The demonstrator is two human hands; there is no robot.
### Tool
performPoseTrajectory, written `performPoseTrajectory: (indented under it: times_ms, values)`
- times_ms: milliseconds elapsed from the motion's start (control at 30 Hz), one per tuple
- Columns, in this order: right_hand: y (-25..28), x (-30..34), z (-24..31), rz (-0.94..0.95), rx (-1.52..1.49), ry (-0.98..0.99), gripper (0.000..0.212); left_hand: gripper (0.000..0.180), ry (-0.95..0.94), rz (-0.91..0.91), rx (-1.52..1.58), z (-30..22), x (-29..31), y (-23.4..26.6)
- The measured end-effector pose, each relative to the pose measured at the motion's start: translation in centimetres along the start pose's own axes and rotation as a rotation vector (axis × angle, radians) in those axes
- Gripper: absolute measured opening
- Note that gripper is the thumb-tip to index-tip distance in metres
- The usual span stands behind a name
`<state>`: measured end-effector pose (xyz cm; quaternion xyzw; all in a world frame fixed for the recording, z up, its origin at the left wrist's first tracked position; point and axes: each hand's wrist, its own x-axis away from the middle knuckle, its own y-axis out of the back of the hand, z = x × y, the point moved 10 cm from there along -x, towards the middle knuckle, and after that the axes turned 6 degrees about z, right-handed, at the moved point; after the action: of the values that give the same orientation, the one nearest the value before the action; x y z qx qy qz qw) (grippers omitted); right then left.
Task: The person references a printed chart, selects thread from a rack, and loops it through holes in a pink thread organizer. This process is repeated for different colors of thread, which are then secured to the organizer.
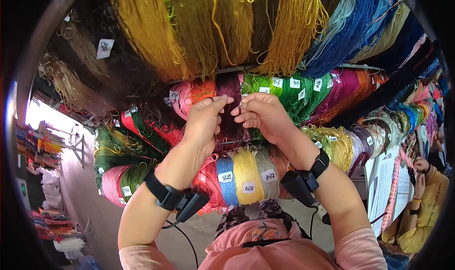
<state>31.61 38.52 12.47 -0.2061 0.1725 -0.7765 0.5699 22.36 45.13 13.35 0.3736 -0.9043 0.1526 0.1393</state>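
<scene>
My left hand [204, 121] and my right hand [263, 113] are raised close together, a small gap between their fingertips. Each has thumb and forefinger pressed together with the other fingers curled. What they pinch, if anything, is too fine to make out. Right behind them hangs a dark purple thread skein [229, 88], partly covered by my fingers. An orange skein [203, 89] and a pink skein [179, 98] lie beside my left hand. Near my right hand are bright green skeins [256, 82] with white paper tags.
Long golden threads [227, 28] hang above, with blue threads [339, 31] to their right. Below my hands, a lower row holds a blue skein [227, 192] and a pale yellow skein [247, 166]. At the right, a person in a yellow shirt [429, 208] works beside white sheets [379, 180].
</scene>
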Motion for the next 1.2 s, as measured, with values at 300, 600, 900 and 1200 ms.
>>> performPoseTrajectory:
  times_ms: [300, 600, 900, 1200]
  values:
    - [0.0, 0.1, -0.8, 0.023, -0.038, -0.098, 0.011, 0.015, 0.109, 0.126, 0.078, 1.5, -1.3, -1.3]
    - [-0.2, 0.1, -1.2, 0.020, -0.041, -0.127, 0.009, 0.006, 0.093, 0.136, 0.155, 1.4, -0.8, -1.4]
    - [-0.6, 0.1, -1.3, 0.004, 0.060, -0.147, 0.015, 0.008, -0.074, 0.138, 0.052, -1.3, 1.4, -0.6]
    - [0.0, 0.1, -1.3, -0.071, 0.022, -0.140, 0.012, 0.010, -0.327, 0.065, 0.603, -2.2, 18.3, 15.3]
